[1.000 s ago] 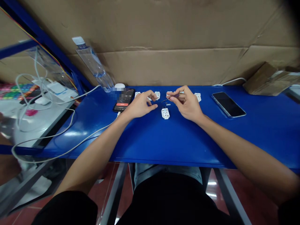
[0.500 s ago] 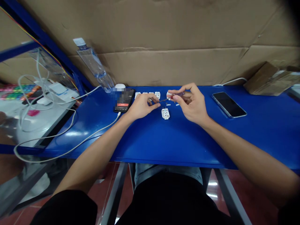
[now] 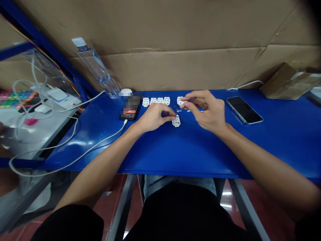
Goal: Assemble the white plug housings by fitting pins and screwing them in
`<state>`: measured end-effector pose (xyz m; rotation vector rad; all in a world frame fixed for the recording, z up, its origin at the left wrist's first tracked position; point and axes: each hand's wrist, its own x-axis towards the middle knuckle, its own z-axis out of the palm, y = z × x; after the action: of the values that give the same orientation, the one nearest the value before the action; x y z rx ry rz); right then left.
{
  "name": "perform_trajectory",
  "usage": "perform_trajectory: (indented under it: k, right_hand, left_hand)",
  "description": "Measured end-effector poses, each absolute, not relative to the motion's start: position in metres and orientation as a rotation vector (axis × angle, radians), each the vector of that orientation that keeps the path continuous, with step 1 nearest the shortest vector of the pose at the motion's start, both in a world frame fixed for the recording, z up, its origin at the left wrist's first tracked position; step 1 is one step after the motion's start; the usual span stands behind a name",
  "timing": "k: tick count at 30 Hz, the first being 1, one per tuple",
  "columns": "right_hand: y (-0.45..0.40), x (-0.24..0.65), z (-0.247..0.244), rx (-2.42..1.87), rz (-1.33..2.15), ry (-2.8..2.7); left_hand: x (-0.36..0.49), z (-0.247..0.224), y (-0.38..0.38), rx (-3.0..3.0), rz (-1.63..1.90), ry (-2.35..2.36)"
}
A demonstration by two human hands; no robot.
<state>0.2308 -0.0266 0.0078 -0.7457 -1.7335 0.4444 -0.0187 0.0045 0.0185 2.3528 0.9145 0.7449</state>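
A small white plug part (image 3: 176,122) lies on the blue table, its upper end covered by fingers. My left hand (image 3: 154,117) is closed in a pinch at that end. What sits between its fingertips is too small to make out. My right hand (image 3: 209,108) grips a screwdriver (image 3: 180,109) whose thin shaft slants down to the left, its tip at my left fingertips. Behind the hands stands a row of similar white plug parts (image 3: 160,101), with another white part (image 3: 179,100) just left of my right fingers. Several tiny loose pieces lie between.
A phone with a lit screen (image 3: 131,107) and a charging cable (image 3: 110,137) lie left of my hands. Farther left leans a plastic bottle (image 3: 99,70). On the right are a dark-screened phone (image 3: 244,110) and a cardboard box (image 3: 283,82). Cardboard (image 3: 160,72) walls the back.
Both hands have shifted slightly; my left hand has come right and down onto the upper end of the white plug part. The screwdriver now points more steeply down towards that part.
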Motion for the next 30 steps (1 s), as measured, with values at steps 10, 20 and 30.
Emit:
perform_trajectory:
  k: [10, 20, 30]
  right_hand:
    - [-0.034, 0.231, 0.01, -0.678, 0.566, -1.908]
    - [-0.033, 0.23, 0.006, -0.69, 0.529, -1.936]
    - [-0.03, 0.228, 0.001, -0.611, 0.459, -1.95]
  left_hand:
    - [-0.022, 0.015, 0.008, 2.296, 0.627, 0.82]
    - [-0.023, 0.015, 0.008, 2.328, 0.581, 0.69]
    - [-0.026, 0.008, 0.015, 2.343, 0.613, 0.639]
